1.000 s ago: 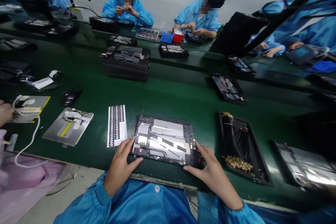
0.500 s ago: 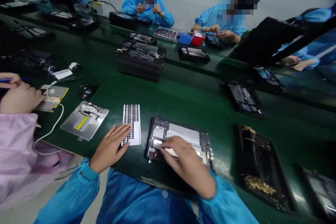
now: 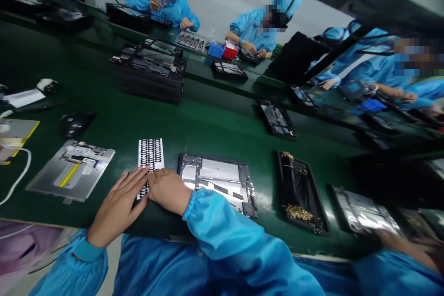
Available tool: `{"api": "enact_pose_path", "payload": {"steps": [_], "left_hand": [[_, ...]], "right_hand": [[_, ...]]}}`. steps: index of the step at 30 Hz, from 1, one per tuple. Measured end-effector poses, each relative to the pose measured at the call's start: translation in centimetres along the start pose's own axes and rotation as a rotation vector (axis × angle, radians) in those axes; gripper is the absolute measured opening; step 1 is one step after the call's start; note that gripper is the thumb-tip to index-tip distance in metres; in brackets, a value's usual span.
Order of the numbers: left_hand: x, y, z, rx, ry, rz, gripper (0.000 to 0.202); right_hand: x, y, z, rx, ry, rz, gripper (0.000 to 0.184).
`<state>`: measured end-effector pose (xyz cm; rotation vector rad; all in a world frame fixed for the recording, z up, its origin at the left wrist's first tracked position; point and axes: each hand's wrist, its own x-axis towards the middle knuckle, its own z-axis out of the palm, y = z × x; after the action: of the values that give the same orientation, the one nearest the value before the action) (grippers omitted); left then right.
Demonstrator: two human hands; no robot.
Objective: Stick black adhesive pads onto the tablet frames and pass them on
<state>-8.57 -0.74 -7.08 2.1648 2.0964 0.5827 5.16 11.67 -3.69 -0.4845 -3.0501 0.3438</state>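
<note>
My left hand [image 3: 118, 203] lies flat with its fingers stretched out on a white sheet of black stickers [image 3: 151, 147], holding it against the green table. My right hand [image 3: 169, 190] has come across to the same sheet, its fingers bent together at the sheet's right side beside my left fingertips. Whatever those fingers pinch is hidden. Under and behind my right wrist lies an opened tablet [image 3: 222, 171] in a black frame, its silver battery and inner parts showing. My right sleeve covers its front left corner.
A silver metal plate with a circuit board [image 3: 86, 166] and a black mouse [image 3: 74, 124] lie left. Rightward stand a black tray with small brass-coloured parts [image 3: 300, 212] and another opened device [image 3: 367, 208] near a co-worker's hand [image 3: 398, 245]. Stacked devices [image 3: 149, 74] stand behind.
My right hand has moved left from the tablet to the sticker sheet. My left hand stays on the sheet. The view has turned right, and a co-worker's arm now shows at the right.
</note>
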Motion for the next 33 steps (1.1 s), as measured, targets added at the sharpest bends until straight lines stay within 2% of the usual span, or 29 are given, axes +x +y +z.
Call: {"api": "enact_pose_path", "payload": {"steps": [2, 4, 6, 8, 11, 14, 18, 21, 24, 27, 33], "left_hand": [[0.1, -0.2, 0.1, -0.002, -0.001, 0.010, 0.059], [0.2, -0.3, 0.0, -0.013, -0.011, 0.018, 0.058], [0.2, -0.5, -0.1, -0.039, -0.004, 0.031, 0.057], [0.2, -0.3, -0.3, -0.076, 0.042, 0.036, 0.055], [0.0, 0.9, -0.6, -0.140, 0.178, 0.008, 0.050], [0.0, 3.9, -0.5, -0.236, 0.293, 0.014, 0.039], [1.2, 9.0, 0.8, -0.314, 0.241, 0.154, 0.022], [2.5, 11.5, 2.1, -0.328, 0.193, 0.221, 0.014], [3.3, 12.3, 3.1, -0.332, 0.199, 0.242, 0.010], [3.4, 12.1, 3.6, -0.321, 0.200, 0.245, 0.010], [3.3, 12.1, 3.4, -0.325, 0.183, 0.240, 0.009]], "right_hand": [[-0.5, 1.0, -1.3, 0.182, 0.038, 0.043, 0.011], [-2.6, 2.3, -3.4, 0.413, 0.174, 0.106, 0.007], [-6.1, 3.9, -5.4, 0.604, 0.349, 0.148, 0.010], [-10.4, 5.1, -6.9, 0.660, 0.468, 0.175, 0.011], [-16.7, 5.7, -6.9, 0.586, 0.490, 0.261, 0.009], [-20.5, 4.6, -5.0, 0.512, 0.428, 0.343, 0.010], [-21.3, 2.6, -2.5, 0.380, 0.453, 0.357, 0.012], [-20.6, 2.1, -1.6, 0.301, 0.494, 0.337, 0.013], [-20.6, 2.5, -1.5, 0.251, 0.508, 0.359, 0.014], [-21.2, 2.8, -1.5, 0.230, 0.516, 0.394, 0.014], [-21.6, 3.1, -1.6, 0.203, 0.497, 0.395, 0.014]]}}
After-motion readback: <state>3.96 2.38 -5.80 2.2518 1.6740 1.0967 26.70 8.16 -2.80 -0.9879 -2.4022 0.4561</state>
